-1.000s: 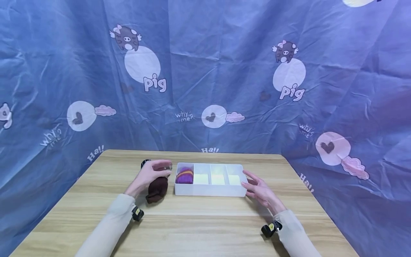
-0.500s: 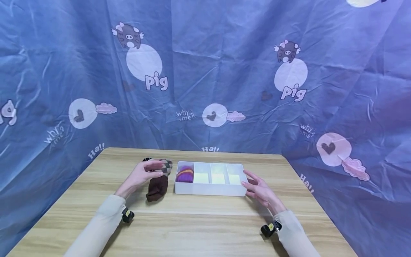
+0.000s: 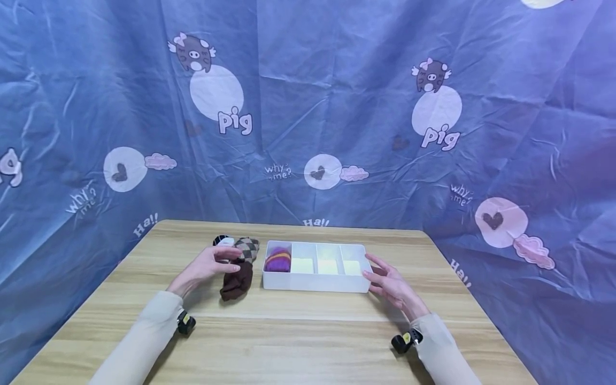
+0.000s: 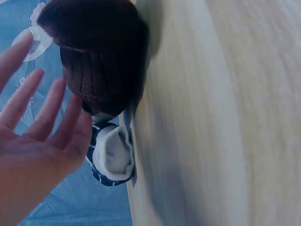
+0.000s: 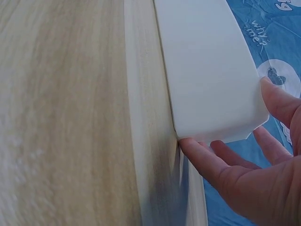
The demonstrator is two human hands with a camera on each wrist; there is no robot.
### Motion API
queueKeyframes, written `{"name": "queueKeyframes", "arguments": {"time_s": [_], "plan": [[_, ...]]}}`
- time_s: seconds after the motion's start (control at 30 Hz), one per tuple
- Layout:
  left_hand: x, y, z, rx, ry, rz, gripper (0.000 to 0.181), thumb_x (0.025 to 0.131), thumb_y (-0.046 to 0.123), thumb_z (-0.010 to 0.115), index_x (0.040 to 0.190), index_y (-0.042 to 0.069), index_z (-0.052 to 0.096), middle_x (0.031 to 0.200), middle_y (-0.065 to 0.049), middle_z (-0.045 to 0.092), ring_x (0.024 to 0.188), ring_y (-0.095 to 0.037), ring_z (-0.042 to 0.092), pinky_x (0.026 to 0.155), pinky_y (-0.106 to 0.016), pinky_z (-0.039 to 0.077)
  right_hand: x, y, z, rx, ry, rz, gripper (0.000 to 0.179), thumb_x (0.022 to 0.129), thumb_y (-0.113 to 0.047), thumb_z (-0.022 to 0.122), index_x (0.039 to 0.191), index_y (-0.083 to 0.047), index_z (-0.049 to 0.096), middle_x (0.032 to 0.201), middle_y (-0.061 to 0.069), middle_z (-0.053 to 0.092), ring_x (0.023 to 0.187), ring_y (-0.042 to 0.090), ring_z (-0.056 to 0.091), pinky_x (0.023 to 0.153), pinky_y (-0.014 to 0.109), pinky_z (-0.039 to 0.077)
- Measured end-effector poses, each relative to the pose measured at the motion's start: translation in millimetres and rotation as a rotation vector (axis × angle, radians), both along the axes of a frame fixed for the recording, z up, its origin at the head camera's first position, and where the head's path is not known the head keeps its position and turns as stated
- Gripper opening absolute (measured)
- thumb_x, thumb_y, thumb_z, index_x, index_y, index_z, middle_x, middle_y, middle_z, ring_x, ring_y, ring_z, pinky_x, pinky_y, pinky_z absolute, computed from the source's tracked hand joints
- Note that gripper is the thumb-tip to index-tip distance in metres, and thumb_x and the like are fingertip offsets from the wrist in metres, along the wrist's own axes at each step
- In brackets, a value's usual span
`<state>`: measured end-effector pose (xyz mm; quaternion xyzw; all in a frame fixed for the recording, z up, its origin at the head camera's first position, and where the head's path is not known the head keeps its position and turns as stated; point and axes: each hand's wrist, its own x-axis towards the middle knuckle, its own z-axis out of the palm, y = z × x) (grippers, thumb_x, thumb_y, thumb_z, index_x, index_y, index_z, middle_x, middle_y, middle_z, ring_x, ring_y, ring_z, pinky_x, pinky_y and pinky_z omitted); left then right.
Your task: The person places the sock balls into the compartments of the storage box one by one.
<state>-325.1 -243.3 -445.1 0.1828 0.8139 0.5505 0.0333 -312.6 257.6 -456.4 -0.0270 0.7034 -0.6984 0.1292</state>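
Observation:
My left hand [image 3: 204, 269] hovers beside a brown rolled sock [image 3: 238, 282], fingers spread and holding nothing. Behind that sock lie a grey checkered rolled sock [image 3: 248, 248] and a black-and-white one [image 3: 222, 240], partly hidden by the hand. In the left wrist view, the brown sock [image 4: 101, 56] shows its ribbed cuff, and the black-and-white sock [image 4: 113, 153] its white opening. A white divided box [image 3: 315, 283] carries a purple rolled sock [image 3: 277, 261] with an orange stripe in its leftmost compartment. With extended fingers, my right hand [image 3: 395, 289] touches the box's right end.
A wooden table [image 3: 308, 342] lies under everything. Behind it and along both sides hangs a blue printed curtain [image 3: 289, 123]. The other compartments of the box show pale bottoms.
My left hand has drawn back toward the left and nearer to me, uncovering the checkered and black-and-white socks. The right hand stays at the box's end.

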Motion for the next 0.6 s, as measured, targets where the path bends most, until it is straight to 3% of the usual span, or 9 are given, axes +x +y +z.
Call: {"name": "queueKeyframes", "arguments": {"time_s": [0.1,0.27,0.43,0.6], "plan": [[-1.1,0.0,-3.8,-0.005,-0.020,-0.009,0.054,0.083,0.013,0.078,0.129,-0.006,0.057,0.128,-0.027,0.061,0.120,-0.044,0.055,0.095,-0.024,0.049,0.6,0.7,0.0,0.001,0.002,0.008,0.072,0.097,-0.008,0.060,0.157,-0.013,0.021,0.156,0.030,0.022,0.107,0.014,0.061,0.097,0.036,0.053],[-4.4,0.8,-6.8,-0.020,-0.033,-0.043,0.052,0.082,0.012,0.078,0.127,-0.007,0.059,0.126,-0.025,0.063,0.120,-0.040,0.056,0.106,-0.048,0.041,0.7,-0.3,0.5,0.008,0.022,0.022,0.074,0.096,-0.011,0.062,0.157,-0.011,0.020,0.155,0.032,0.020,0.109,0.014,0.060,0.096,0.036,0.053],[-6.5,3.4,-7.8,-0.062,-0.030,-0.085,0.048,0.083,0.013,0.077,0.124,-0.006,0.062,0.124,-0.025,0.064,0.119,-0.038,0.057,0.106,-0.047,0.041,0.9,0.9,0.8,-0.005,0.023,0.024,0.075,0.095,-0.012,0.064,0.156,-0.011,0.021,0.155,0.033,0.019,0.106,0.011,0.061,0.095,0.034,0.053],[-5.3,5.7,-7.2,-0.143,-0.040,-0.079,0.046,0.082,0.017,0.078,0.123,-0.001,0.064,0.125,-0.021,0.064,0.118,-0.034,0.058,0.106,-0.049,0.042,1.8,-0.6,4.2,0.010,0.005,0.016,0.073,0.096,-0.011,0.061,0.157,-0.012,0.021,0.156,0.032,0.021,0.108,0.013,0.060,0.097,0.037,0.052]]}}
